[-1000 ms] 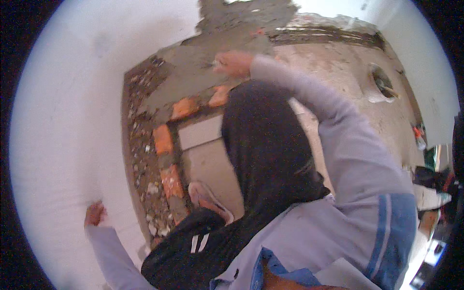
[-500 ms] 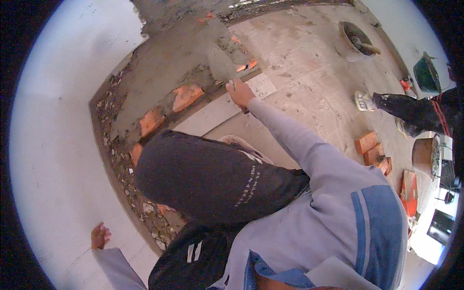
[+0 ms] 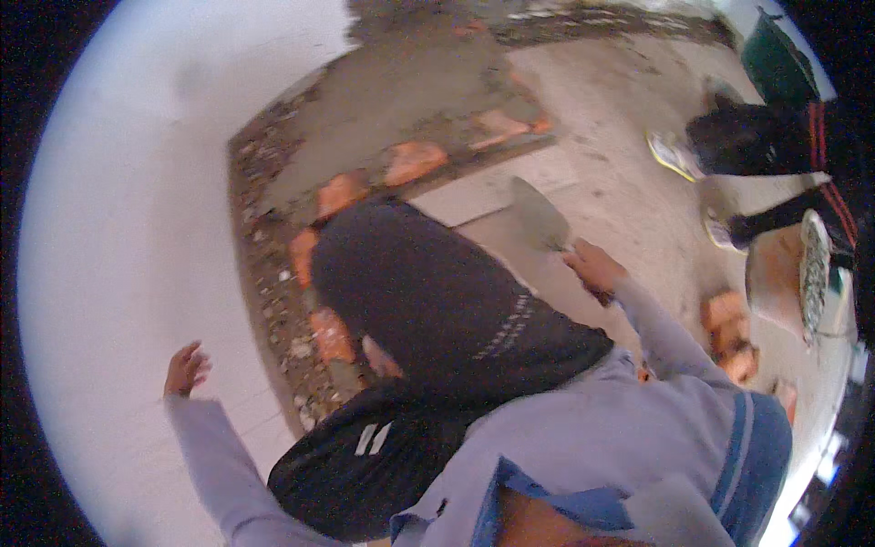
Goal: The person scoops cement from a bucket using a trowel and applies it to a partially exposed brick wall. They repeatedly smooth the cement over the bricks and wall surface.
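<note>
My right hand (image 3: 597,269) grips the handle of a trowel (image 3: 540,214). Its grey blade points up and left, over the floor beside a pale flat slab (image 3: 492,187). Beyond the slab spreads a bed of wet grey mortar (image 3: 401,91), edged on the near side by several orange bricks (image 3: 416,162). Off to the left, my left hand (image 3: 189,367) hovers against the white wall (image 3: 118,237) with loosely curled fingers apart and nothing in them. Whether it touches the wall, I cannot tell. My bent knee hides part of the brick edge.
A strip of rubble (image 3: 264,246) runs between wall and bricks. At right stand a co-worker's dark-trousered legs (image 3: 756,141), close to a bucket (image 3: 775,273) with a crusted rim. Loose bricks (image 3: 726,328) lie nearer me; a green container (image 3: 779,55) is at the far right.
My right hand has drawn the trowel back from the mortar's edge, toward me and to the right. The view has shifted, and the co-worker's feet are placed differently.
</note>
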Demonstrator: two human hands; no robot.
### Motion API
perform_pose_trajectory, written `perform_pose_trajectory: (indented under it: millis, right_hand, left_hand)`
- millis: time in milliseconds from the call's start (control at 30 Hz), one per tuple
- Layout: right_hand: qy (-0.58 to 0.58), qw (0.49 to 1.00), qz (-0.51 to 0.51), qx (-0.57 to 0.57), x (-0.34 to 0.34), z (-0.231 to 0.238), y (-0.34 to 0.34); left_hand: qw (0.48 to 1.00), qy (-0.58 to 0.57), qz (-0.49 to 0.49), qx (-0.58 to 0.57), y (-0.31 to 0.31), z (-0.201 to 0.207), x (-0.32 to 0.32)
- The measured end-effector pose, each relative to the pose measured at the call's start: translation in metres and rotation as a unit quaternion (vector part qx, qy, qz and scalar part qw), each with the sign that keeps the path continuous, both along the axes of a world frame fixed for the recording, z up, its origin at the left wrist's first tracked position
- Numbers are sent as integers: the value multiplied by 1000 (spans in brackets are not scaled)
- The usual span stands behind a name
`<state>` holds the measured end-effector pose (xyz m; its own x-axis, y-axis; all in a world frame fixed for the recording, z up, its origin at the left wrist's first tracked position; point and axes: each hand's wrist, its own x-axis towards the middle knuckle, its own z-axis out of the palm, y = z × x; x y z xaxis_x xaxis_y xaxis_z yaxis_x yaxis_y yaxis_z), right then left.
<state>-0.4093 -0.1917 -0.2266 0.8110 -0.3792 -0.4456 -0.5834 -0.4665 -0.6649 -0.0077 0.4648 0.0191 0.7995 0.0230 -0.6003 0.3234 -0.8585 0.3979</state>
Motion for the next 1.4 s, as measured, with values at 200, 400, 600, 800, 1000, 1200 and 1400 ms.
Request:
perform_pose_trajectory:
  millis: [200, 400, 600, 800, 1000, 1200, 1400]
  right_hand:
    - [-25, 991, 61, 119, 50, 9, 14]
    - [-209, 954, 60, 206, 136, 11, 35]
    - [-183, 949, 224, 126, 184, 42, 43]
    - [-162, 967, 172, 99, 165, 65, 31]
    - [-142, 979, 112, 92, 141, 71, 24]
    - [-108, 991, 50, 61, 113, 77, 18]
    - [-101, 994, 13, 38, 109, 79, 30]
  left_hand:
    - [994, 23, -93, 60, -51, 6, 6]
    - [978, -95, -183, 12, -161, 61, -18]
    - [887, -355, -235, 176, -125, 139, -24]
    - [894, -231, -194, 333, -68, 5, -42]
    - [932, -115, -73, 336, -54, -192, -50]
    - [945, -63, -68, 315, -42, -240, -6]
    - [939, -63, -109, 320, -18, -256, 25]
